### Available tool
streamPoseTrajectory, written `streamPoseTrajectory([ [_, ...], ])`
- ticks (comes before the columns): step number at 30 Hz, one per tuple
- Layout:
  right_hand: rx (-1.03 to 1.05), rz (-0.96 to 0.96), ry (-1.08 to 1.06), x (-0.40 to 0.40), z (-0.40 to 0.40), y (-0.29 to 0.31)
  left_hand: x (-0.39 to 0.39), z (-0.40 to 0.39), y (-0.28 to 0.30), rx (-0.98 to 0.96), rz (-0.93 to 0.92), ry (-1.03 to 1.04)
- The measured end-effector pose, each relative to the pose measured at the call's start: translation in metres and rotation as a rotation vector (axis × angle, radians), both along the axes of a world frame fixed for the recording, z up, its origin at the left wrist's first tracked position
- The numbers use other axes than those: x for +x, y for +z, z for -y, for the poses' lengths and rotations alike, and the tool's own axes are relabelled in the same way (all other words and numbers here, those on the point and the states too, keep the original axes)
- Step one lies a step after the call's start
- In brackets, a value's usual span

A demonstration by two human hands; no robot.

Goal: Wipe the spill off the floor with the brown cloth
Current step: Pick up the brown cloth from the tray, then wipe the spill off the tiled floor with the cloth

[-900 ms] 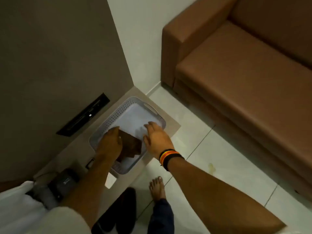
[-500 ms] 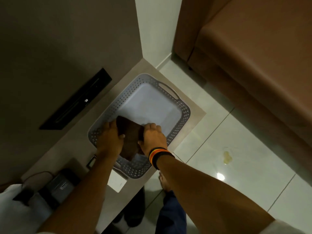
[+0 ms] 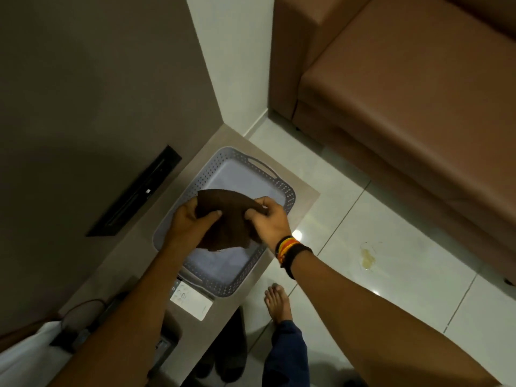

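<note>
Head view: brown cloth point(image 3: 226, 219) held above grey basket point(image 3: 279, 185) on surface; left hand point(image 3: 192, 222) and right hand point(image 3: 269, 219) each clamped on edge; slack between grips judged light, limp, easily bunched; spill point(image 3: 368, 256) on floor well right of right grip.

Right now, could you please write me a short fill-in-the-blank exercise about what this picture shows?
1. The brown cloth is held by ____ hands, the left hand and the right hand.
2. Below the cloth sits a grey ____ with perforated sides.
3. The yellowish spill lies on the white ____ in front of the sofa.
4. The striped wristband is on the ____ wrist.

Missing words: both; tray; floor; right
</note>
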State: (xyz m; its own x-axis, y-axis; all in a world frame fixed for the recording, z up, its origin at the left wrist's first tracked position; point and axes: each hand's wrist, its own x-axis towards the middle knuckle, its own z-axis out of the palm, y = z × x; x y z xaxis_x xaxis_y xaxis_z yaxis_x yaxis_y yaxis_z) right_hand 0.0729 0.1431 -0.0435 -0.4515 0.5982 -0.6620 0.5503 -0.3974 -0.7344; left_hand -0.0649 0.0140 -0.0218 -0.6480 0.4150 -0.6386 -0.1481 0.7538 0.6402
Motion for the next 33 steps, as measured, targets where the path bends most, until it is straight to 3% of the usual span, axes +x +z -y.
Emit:
streamPoseTrajectory([
  [4,0.017,-0.02,-0.181,0.039,-0.046,0.027,0.031,-0.048,0.03,0.118,-0.066,-0.166],
  [7,0.077,0.022,-0.261,0.078,-0.077,0.039,0.075,-0.086,0.039,0.165,-0.052,-0.176],
  [14,0.071,0.104,-0.346,0.207,-0.116,0.023,0.199,-0.147,0.01,0.13,0.07,-0.213],
  [18,0.028,0.217,-0.319,0.31,-0.115,-0.037,0.294,-0.163,-0.05,-0.012,0.17,-0.34],
  [25,0.015,0.449,-0.286,0.434,-0.106,-0.162,0.424,-0.164,-0.175,-0.163,0.304,-0.386],
  [33,0.039,0.528,-0.241,0.489,-0.128,-0.318,0.47,-0.184,-0.34,-0.274,0.361,-0.522],
])
